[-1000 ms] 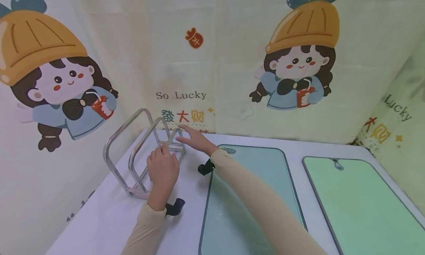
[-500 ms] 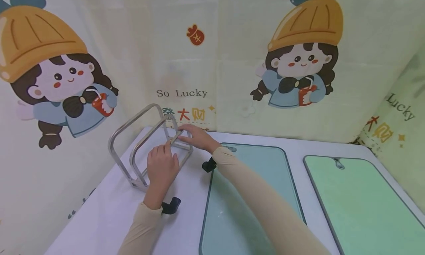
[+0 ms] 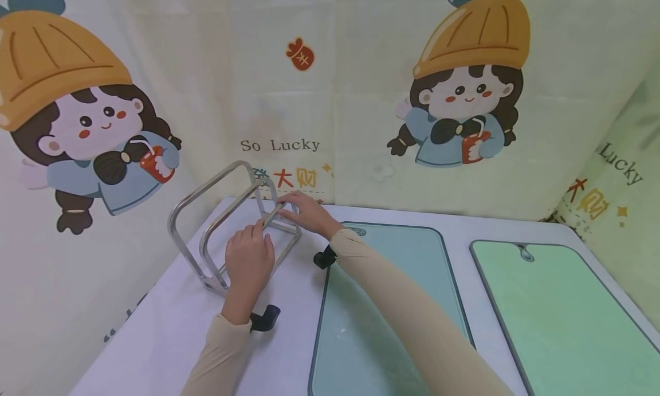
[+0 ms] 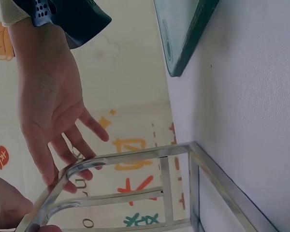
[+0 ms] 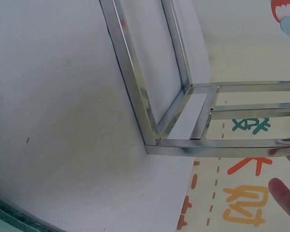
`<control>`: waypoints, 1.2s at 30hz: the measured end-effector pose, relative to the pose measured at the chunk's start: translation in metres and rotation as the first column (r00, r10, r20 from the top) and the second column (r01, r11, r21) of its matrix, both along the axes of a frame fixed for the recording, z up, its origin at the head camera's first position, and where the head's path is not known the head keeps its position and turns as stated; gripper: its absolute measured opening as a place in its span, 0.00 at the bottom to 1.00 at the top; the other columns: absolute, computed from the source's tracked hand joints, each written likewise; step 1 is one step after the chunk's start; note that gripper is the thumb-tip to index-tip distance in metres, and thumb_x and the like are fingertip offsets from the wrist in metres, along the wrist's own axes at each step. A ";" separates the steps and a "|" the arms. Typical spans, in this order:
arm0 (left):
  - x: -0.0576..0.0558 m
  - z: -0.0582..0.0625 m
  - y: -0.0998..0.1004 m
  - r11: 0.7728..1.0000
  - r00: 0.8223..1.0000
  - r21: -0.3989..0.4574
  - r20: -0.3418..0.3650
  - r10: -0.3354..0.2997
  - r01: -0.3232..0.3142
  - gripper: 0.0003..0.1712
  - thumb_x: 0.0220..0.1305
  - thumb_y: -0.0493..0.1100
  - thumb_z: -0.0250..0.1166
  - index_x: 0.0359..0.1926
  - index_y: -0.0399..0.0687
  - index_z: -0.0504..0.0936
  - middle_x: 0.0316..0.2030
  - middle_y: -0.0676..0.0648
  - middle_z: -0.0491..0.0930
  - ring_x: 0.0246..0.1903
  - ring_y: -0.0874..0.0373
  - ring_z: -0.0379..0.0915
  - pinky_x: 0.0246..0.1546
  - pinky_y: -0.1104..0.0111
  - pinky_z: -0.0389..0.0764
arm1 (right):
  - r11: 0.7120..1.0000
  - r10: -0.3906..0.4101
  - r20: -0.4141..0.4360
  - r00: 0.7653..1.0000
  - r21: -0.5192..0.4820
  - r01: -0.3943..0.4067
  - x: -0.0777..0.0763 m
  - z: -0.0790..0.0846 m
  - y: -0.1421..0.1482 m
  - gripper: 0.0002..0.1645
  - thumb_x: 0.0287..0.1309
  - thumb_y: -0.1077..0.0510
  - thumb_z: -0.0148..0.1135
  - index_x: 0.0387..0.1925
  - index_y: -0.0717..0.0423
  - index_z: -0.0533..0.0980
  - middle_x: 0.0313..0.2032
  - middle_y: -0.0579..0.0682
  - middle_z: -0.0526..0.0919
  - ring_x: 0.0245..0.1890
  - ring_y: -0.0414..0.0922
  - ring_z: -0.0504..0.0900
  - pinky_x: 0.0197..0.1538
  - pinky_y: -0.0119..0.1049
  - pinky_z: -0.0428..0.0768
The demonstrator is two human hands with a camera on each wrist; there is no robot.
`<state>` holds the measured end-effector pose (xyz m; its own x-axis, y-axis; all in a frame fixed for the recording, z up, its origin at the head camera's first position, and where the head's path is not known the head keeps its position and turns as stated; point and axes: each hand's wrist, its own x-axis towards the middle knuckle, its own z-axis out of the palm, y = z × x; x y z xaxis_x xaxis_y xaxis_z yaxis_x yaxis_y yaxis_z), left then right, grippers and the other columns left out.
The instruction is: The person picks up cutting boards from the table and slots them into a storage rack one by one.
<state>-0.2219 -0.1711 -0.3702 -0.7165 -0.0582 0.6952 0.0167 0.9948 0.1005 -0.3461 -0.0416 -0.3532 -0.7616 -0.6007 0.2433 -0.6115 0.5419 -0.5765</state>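
A silver metal rack (image 3: 206, 187) of three upright loops stands on the left of the table, by the back wall. My left hand (image 3: 250, 264) grips the near end of its rightmost loop. At that loop's far end, my right hand (image 3: 309, 215) holds the bar. In the left wrist view, the rack (image 4: 130, 157) passes in front of several right-hand fingers, and the left thumb (image 4: 12, 203) lies along the bar at bottom left. The right wrist view shows the rack's (image 5: 208, 148) base corner, with right-hand fingertips (image 5: 282, 195) at the edge.
A blue-green cutting board (image 3: 381, 304) lies flat just right of the rack, under my right forearm. Farther right lies a light green cutting board (image 3: 562, 304). A printed cloth wall (image 3: 361, 126) stands close behind the rack. Black wrist mounts (image 3: 265, 318) jut from both sleeves.
My right fingers have come onto the loop's far end. Between one second and half a second ago, the rack shifted slightly right and back; since then it has hardly moved.
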 end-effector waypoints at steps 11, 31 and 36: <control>-0.011 -0.003 -0.018 0.999 0.999 -0.041 -0.042 -0.009 0.007 0.14 0.60 0.42 0.61 0.42 0.38 0.82 0.30 0.38 0.85 0.28 0.42 0.79 0.30 0.55 0.77 | 0.994 -0.099 -0.104 0.990 0.044 0.104 0.002 -0.005 0.000 0.24 0.63 0.41 0.54 0.57 0.45 0.74 0.54 0.49 0.75 0.54 0.45 0.76 0.57 0.41 0.77; -0.044 -0.010 -0.072 0.946 0.941 -0.104 -0.115 -0.319 0.308 0.13 0.60 0.47 0.60 0.41 0.47 0.85 0.27 0.41 0.85 0.23 0.44 0.77 0.17 0.58 0.72 | 0.968 -0.253 -0.180 0.951 -0.051 0.248 0.013 -0.009 0.012 0.19 0.63 0.46 0.56 0.51 0.47 0.80 0.38 0.46 0.82 0.33 0.40 0.74 0.33 0.28 0.71; -0.050 -0.009 -0.085 0.911 0.906 -0.084 -0.105 -0.410 0.403 0.12 0.57 0.45 0.62 0.40 0.46 0.86 0.26 0.41 0.85 0.24 0.45 0.78 0.15 0.59 0.71 | 0.965 -0.251 -0.223 0.942 -0.136 0.225 0.019 -0.017 0.016 0.16 0.61 0.47 0.59 0.44 0.50 0.82 0.36 0.45 0.84 0.35 0.41 0.77 0.35 0.27 0.74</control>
